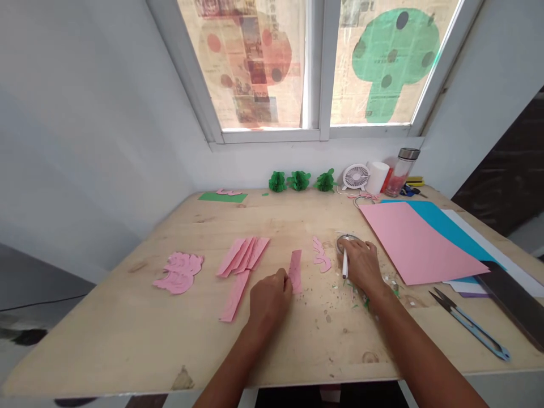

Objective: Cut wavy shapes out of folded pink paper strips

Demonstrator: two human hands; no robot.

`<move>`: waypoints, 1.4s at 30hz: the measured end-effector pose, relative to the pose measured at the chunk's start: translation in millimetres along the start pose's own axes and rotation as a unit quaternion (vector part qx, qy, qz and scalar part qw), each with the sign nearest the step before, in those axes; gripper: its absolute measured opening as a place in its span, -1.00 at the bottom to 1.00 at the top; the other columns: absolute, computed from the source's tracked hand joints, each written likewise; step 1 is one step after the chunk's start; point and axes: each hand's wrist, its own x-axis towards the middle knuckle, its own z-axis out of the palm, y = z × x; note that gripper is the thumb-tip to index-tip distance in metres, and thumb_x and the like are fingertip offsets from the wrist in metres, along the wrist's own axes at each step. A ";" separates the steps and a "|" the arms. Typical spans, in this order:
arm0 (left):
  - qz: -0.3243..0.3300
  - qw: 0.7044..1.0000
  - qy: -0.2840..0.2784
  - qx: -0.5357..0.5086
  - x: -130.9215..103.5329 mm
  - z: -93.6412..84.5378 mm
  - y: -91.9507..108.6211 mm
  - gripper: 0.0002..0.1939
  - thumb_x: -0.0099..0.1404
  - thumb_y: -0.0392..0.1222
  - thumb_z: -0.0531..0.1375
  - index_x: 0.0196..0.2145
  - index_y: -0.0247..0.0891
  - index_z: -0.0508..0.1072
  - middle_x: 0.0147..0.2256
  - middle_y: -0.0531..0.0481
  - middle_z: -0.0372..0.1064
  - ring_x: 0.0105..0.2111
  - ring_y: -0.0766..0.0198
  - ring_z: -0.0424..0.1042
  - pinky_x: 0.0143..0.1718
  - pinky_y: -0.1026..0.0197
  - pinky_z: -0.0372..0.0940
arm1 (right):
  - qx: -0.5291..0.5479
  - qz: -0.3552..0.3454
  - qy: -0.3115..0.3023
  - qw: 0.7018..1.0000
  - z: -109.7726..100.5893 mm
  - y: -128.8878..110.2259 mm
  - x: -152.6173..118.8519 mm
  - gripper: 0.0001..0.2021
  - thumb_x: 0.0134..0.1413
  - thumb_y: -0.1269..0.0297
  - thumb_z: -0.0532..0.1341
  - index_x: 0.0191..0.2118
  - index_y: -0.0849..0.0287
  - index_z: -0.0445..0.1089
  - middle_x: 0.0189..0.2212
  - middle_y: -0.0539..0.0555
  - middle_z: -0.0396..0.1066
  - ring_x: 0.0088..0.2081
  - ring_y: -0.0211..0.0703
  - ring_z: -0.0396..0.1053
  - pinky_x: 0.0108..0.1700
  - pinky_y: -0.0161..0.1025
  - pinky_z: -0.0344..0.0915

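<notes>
Left grip point(271, 297), the nearer one, has fingers bunched at the strip point(296, 263), which lies just right of it, long axis running away from the body. Pinched or merely pressed? Can't tell. Right grip point(362, 262) meets the ring point(339, 244), pen point(345, 265) at its left, closure unclear.

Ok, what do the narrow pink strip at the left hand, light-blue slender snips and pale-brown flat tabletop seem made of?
Narrow pink strip: probably matte paper, thin and without shine.
Light-blue slender snips: likely metal blades, dark and slim; the handle could be painted metal or plastic.
Pale-brown flat tabletop: seemingly wood with a dull finish, showing knots.
</notes>
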 end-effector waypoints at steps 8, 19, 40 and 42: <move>0.013 0.999 0.041 0.020 -1.8 11.2 1.4 -0.76 0.39 -0.22 -0.02 -0.25 -0.25 0.45 -0.35 -0.08 0.52 -0.33 0.13 0.48 -0.46 0.20 0.01 | -0.065 0.040 -0.054 0.996 -12.3 31.7 22.0 -0.68 0.07 0.58 0.05 -0.09 0.20 0.37 -0.20 0.24 0.51 -0.11 0.05 0.38 -0.07 -0.10 -0.03; 0.024 0.996 0.080 0.026 -2.4 20.8 -3.0 -0.75 0.37 -0.19 0.00 -0.29 -0.25 0.46 -0.41 -0.06 0.51 -0.37 0.16 0.46 -0.50 0.21 -0.07 | -0.095 -0.012 -0.136 0.986 -29.9 62.1 44.5 -0.70 0.21 0.31 0.09 0.04 0.13 0.34 -0.09 0.21 0.50 -0.05 0.04 0.38 -0.09 -0.16 0.08; 0.023 0.995 0.101 0.000 -0.9 23.0 -5.4 -0.76 0.34 -0.17 0.02 -0.33 -0.23 0.46 -0.47 -0.03 0.47 -0.42 0.19 0.43 -0.51 0.22 -0.09 | 0.041 -0.125 0.003 0.991 -41.0 14.5 -41.6 -0.62 0.28 0.38 -0.01 0.15 0.20 0.30 0.06 0.20 0.43 0.12 0.01 0.31 0.12 0.01 0.20; 0.022 0.995 0.099 -0.003 -1.2 22.1 -5.3 -0.76 0.33 -0.17 0.02 -0.33 -0.23 0.46 -0.47 -0.03 0.47 -0.43 0.19 0.43 -0.51 0.23 -0.08 | 0.139 -0.195 -0.004 0.971 -38.3 -11.0 -74.0 -0.59 0.29 0.34 0.01 0.22 0.13 0.24 0.10 0.17 0.40 0.17 0.00 0.27 0.18 0.09 0.18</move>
